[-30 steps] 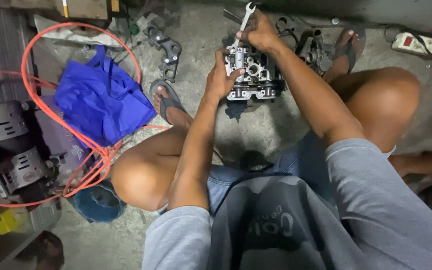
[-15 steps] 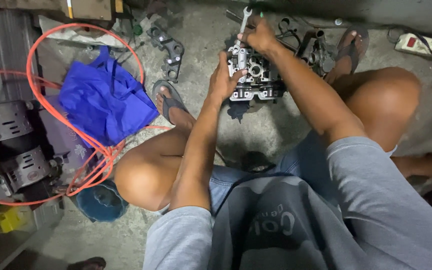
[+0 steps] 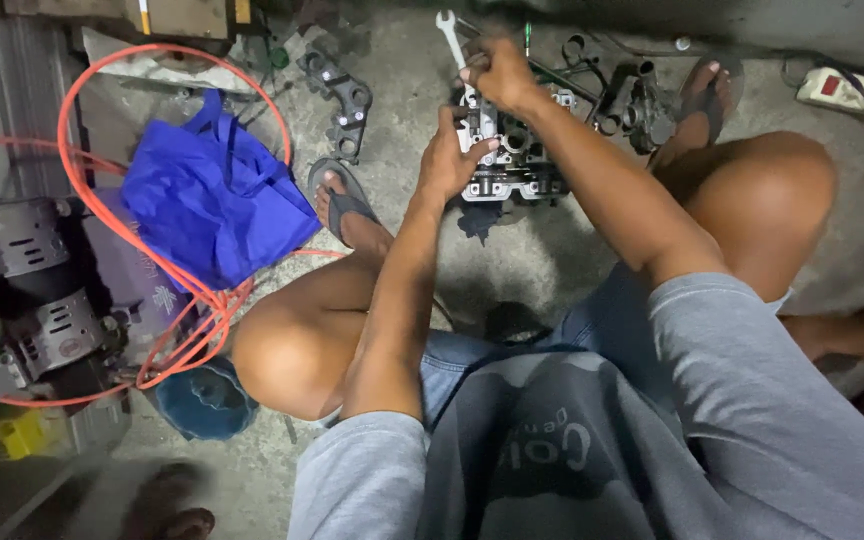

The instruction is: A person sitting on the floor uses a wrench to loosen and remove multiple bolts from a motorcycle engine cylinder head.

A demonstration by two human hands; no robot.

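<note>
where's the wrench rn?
Head view, top centre: the wrench is gripped in the right hand, above the metal engine part on the floor.
</note>
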